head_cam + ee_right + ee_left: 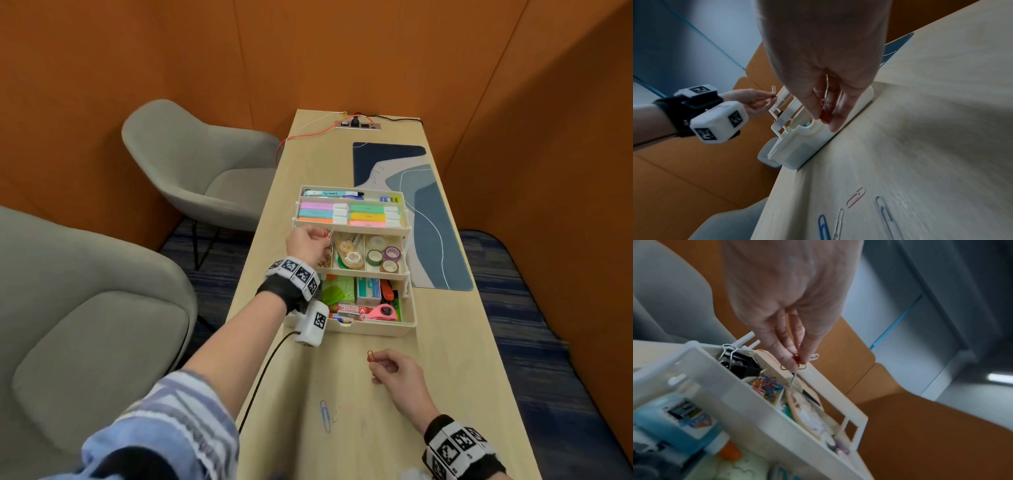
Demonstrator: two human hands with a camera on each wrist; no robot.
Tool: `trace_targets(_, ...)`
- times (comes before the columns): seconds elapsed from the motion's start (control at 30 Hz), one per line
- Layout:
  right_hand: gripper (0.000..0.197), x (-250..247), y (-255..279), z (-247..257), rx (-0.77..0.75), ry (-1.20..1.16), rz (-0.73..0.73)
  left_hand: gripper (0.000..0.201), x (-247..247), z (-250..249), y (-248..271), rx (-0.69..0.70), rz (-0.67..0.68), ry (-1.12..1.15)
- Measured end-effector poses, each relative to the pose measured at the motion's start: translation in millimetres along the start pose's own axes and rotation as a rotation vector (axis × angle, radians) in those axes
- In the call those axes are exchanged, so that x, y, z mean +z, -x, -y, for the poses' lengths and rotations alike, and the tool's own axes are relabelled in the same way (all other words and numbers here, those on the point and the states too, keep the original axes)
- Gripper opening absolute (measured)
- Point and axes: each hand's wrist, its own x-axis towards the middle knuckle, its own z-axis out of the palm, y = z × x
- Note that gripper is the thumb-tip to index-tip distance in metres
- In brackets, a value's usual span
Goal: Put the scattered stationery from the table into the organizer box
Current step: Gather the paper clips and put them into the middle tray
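On the long wooden table (445,342) stands the cream three-tier organizer box (407,318), its trays stepped open. The left hand (306,241) hovers at 9 o'clock of the middle tray, fingertips (795,360) pinching a small bunch of paper clips (797,361), red, bronze and white, just above the compartment that holds a heap of coloured paper clips (766,386). A black binder clip (735,360) sits in the neighbouring compartment. The same tray carries tape rolls (383,257) toward 3 o'clock; the top tray holds pastel sticky-note pads (318,210), the bottom one a staple box (368,291) and a pink tape dispenser (382,311).

The right hand (394,368) is at 6 o'clock of the box, near its front wall, thumb and forefinger pinching a red paper clip (370,355) just above the table. Nearer the person, at 6 o'clock again, loose clips lie on the wood: a blue paper clip (325,416), a pink paper clip (856,197), a white paper clip (839,222) and a large grey paper clip (887,216), close together but apart.

A blue desk mat (435,219) lies at 2 o'clock of the box.
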Motion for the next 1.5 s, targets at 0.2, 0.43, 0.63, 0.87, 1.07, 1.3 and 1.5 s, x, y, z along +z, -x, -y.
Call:
trace_targets(0.2, 0.018, -3.1, 1.3, 2.9, 0.001, -0.051, -0.010, 0.017, 6.3, 7.9, -19.4, 0.020, -0.063, -0.322)
trace_targets(0.43, 0.020, 4.1, -1.7, 16.1, 0.001, -0.049, 0.028, 0.020, -2.1, 8.0, -19.7, 0.039, 0.013, -0.357)
trace_targets(0.63, 0.009, 11.7, -45.9, 85.8, -0.063, -0.060, 0.036, 0.014, -27.2, 13.3, 8.6, 0.103, -0.041, -0.169)
trace_targets(0.87, 0.029, 50.4, -140.3, 158.4, 0.006, 0.053, 0.016, 0.012, -59.7, 84.6, 95.8, 0.179, -0.085, -0.213)
trace_targets(1.07, 0.040, 58.0, -135.5, 156.5, -0.178, 0.278, -0.034, 0.023, -55.4, 163.1, 160.2, 0.337, 0.285, -0.577)
trace_targets(1.3, 0.021, 18.2, -41.4, 53.1, -0.258, 0.291, 0.150, 0.064, -23.9, 217.9, 176.4, 0.736, 0.778, -1.013)
trace_targets(1.5, 0.056, 0.0, 43.5, -43.6, -0.347, 0.896, 0.439, 0.028, -24.9, 201.6, 173.5, 0.847, 0.732, -1.160)
